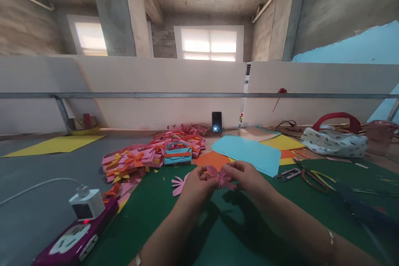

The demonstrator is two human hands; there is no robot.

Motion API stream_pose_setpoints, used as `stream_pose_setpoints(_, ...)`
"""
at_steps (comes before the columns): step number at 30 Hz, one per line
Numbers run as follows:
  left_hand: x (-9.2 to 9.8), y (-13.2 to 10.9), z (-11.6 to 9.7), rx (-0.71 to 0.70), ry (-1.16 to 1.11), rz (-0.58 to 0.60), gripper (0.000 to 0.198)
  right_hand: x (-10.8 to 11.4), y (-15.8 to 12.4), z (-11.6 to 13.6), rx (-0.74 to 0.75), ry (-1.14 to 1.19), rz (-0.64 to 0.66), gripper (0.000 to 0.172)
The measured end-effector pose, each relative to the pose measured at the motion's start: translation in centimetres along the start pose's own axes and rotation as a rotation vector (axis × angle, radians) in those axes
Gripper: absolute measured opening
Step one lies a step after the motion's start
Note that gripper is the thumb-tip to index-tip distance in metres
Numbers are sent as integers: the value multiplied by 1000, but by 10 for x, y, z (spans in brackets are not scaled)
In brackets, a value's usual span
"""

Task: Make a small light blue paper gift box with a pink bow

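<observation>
A pink paper flower (222,178) is pinched between my two hands above the green mat (215,232). My left hand (199,185) grips its left petals between thumb and fingers. On the other side, my right hand (245,176) holds the right petals the same way. Beside my left hand lies another pink paper cutout (178,185) with narrow petals, partly hidden by that hand. Just beyond my hands are an orange paper sheet (212,160) and light blue paper sheets (249,151).
Pink and orange folded paper pieces (134,160) are piled at the left, near a small blue paper bag (177,153). A purple power strip (77,232) with a white charger stands front left. Scissors (314,178) and a utility knife (288,174) lie right. A phone (216,122) leans behind.
</observation>
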State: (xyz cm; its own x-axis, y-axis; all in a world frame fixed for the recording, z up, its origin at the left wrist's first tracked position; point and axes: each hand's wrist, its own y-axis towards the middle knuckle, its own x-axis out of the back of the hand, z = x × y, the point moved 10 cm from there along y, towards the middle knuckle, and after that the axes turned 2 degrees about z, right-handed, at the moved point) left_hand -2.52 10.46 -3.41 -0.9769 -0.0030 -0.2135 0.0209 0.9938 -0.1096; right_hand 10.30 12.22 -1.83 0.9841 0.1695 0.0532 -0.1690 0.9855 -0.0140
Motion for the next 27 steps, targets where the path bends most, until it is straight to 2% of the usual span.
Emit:
stream_pose_setpoints(6,-3,3,-5,-59,78,26,39,-10,-4,5,61,45,84,18)
stream_pose_setpoints(9,-5,1,-2,-48,69,37,38,-5,-6,16,162,-16,19,11)
stream_pose_setpoints(13,-7,2,5,-4,40,58,37,4,-15,43,387,-289,-120,6)
stream_pose_setpoints(18,-7,1,4,8,25,58,31,-4,-38,74,767,-625,-219,12)
stream_pose_setpoints(21,-8,-1,2,3,17,56,31,-13,-51,82,925,-822,-275,14)
stream_pose_setpoints(24,-6,-2,0,-15,10,50,33,-18,-55,85,968,-877,-240,14)
stream_pose_setpoints(27,-3,-2,-5,-33,85,26,33,5,-48,90,881,-697,-274,17)
